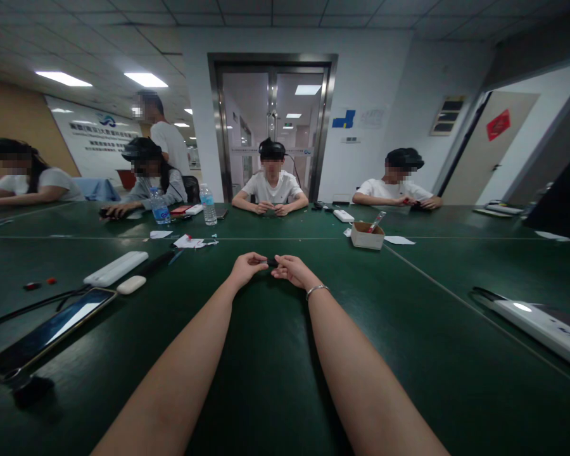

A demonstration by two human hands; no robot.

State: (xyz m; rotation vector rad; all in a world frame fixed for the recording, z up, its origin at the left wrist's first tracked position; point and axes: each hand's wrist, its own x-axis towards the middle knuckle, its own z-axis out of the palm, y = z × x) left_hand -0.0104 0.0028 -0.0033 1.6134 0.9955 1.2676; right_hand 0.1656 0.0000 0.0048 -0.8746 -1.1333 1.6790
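Observation:
Both arms reach forward over the green table (266, 354). Between my fingertips is a small black object (272, 262), too small to name. My left hand (247, 269) pinches its left end with thumb and fingers. From the other side, my right hand (292, 271) is closed on its right end, with the lower fingers curled beneath. A silver bracelet (317, 291) circles my right wrist. The object is held just above or at the tabletop; I cannot tell which.
On the left lie a phone (52, 329), a white power bank (116, 268) and a white rounded case (132, 285). Ahead stand water bottles (209, 208) and a small box (367, 235). A white device (541, 323) lies right. Several people sit across the table.

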